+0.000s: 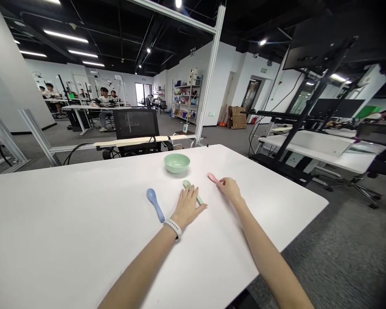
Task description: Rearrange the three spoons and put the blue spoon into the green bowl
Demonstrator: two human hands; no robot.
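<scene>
My left hand (187, 207), with a white band at its wrist, lies over a light green spoon (199, 199). Its fingers are stretched out and hide the middle of that spoon. Farther right, the fingers of my right hand (230, 189) are closed on the handle of a pink spoon (212, 177), whose bowl end points away to the left. A blue spoon (155, 204) rests on the table left of my left hand, touched by neither hand. Beyond the spoons stands a green bowl (176, 164), upright.
The white table (67, 223) has its right edge beside my right forearm. A metal frame (209, 77) and a black mesh chair (137, 124) stand past its far edge. Another white desk (324, 148) is to the right. Several people sit at desks far back left.
</scene>
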